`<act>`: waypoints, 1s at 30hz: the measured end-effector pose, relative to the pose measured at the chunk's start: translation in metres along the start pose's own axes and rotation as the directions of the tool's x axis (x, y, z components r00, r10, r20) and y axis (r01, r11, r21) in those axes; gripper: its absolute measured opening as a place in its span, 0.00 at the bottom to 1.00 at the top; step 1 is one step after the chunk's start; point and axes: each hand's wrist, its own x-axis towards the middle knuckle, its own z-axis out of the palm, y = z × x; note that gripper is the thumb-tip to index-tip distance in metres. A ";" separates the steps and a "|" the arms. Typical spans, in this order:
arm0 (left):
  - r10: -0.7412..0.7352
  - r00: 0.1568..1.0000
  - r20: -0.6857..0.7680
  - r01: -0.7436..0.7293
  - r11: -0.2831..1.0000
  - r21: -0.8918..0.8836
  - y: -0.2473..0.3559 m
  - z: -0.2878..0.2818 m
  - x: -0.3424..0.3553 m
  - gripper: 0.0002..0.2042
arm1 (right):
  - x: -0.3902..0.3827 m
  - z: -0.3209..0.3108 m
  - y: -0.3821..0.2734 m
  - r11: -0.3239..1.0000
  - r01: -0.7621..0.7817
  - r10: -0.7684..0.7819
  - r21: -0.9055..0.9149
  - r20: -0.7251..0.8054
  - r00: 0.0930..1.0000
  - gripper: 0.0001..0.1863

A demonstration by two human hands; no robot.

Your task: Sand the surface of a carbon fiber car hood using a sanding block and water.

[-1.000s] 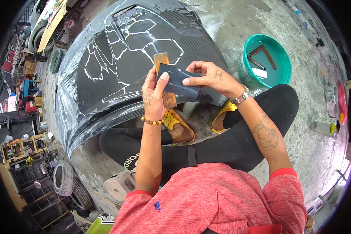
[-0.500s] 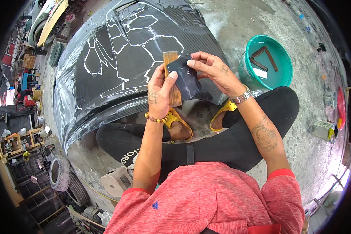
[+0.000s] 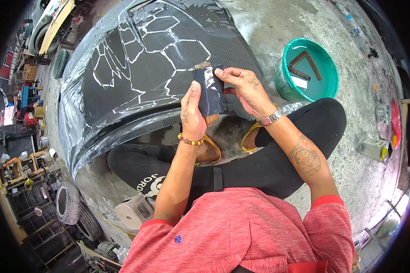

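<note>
A wooden block stands upright between my hands, its grained ends sticking out above and below a dark sheet of sandpaper. The sheet lies over the block's face and shines as if wet. My left hand is closed on the left edge, thumb pointing up along it. At the upper right, my right hand pinches the sheet's edge between thumb and fingers; some of its fingers are hidden behind. Just beyond lies a black car hood with a carbon-fibre weave and white outlines on it.
To the right stands a green bucket of water with several dark strips in it. A small stool is by my left elbow, near two tires. A metal can sits far right on the concrete floor.
The sandpaper, tilted and partly off the block before, now lies straight over it and covers most of its face. My right hand has moved slightly lower; my left thumb has shifted to the edge.
</note>
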 end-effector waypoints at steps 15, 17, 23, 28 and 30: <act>-0.072 0.997 0.042 0.073 0.997 -0.031 0.008 0.005 -0.004 0.17 | -0.004 -0.001 -0.010 0.996 0.016 -0.018 -0.092 -0.025 1.000 0.11; -0.158 0.987 0.023 0.159 0.985 -0.070 0.015 0.010 -0.005 0.18 | -0.004 -0.004 -0.010 0.999 0.001 0.001 -0.043 0.037 0.999 0.10; -0.255 0.955 0.154 0.275 0.953 -0.124 0.028 0.011 -0.008 0.18 | -0.002 -0.009 -0.011 0.998 -0.057 0.054 0.026 0.091 0.994 0.10; -0.030 0.997 0.072 0.014 0.978 0.209 0.025 0.001 -0.011 0.16 | -0.003 -0.009 -0.010 0.986 -0.061 0.061 -0.155 -0.001 0.998 0.12; 0.019 0.997 0.078 -0.041 0.957 0.287 0.025 0.004 -0.015 0.16 | -0.003 -0.012 -0.008 0.975 -0.079 0.079 -0.209 -0.011 0.997 0.14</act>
